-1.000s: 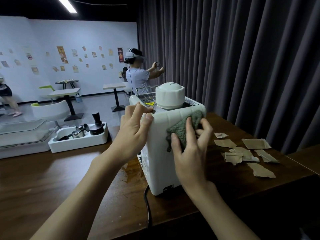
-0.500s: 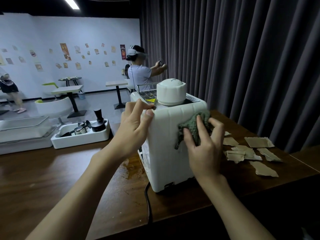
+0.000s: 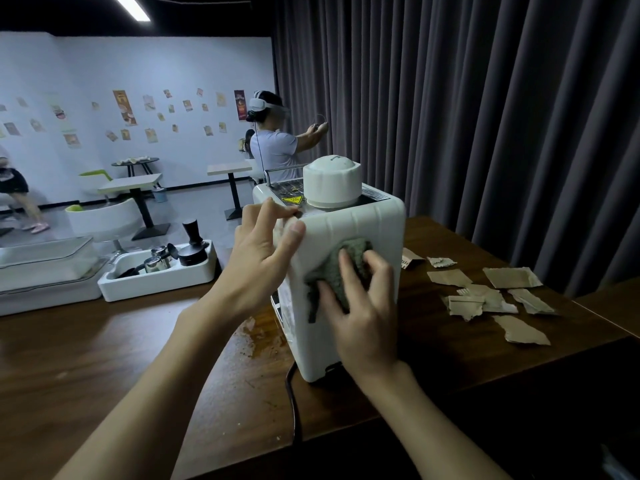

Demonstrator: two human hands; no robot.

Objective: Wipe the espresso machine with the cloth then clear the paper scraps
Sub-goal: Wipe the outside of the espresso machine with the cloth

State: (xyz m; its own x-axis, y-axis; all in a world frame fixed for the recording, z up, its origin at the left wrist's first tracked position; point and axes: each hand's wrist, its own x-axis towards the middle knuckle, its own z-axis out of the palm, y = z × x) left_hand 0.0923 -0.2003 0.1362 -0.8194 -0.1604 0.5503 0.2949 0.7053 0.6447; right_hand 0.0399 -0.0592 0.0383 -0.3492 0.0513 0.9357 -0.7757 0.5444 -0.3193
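the white boxy plastic espresso machine (image 3: pixel 360 223) stands on the dark brown wooden bench (image 3: pixel 104 358), its plain face toward the camera, with a black power cord (image 3: pixel 294 410) running from its base off the near edge. the left grip (image 3: pixel 263 258), a bare hand, clasps the machine's upper left corner, fingers over the top and thumb on the near face. the right grip (image 3: pixel 363 317) holds the bunched grey-green cloth (image 3: pixel 330 268), fingers bent over it, pressing it against the middle of that face. the torn brown paper scraps (image 3: pixel 485 296) lie scattered on the bench to the right of the machine, apart from both hands.
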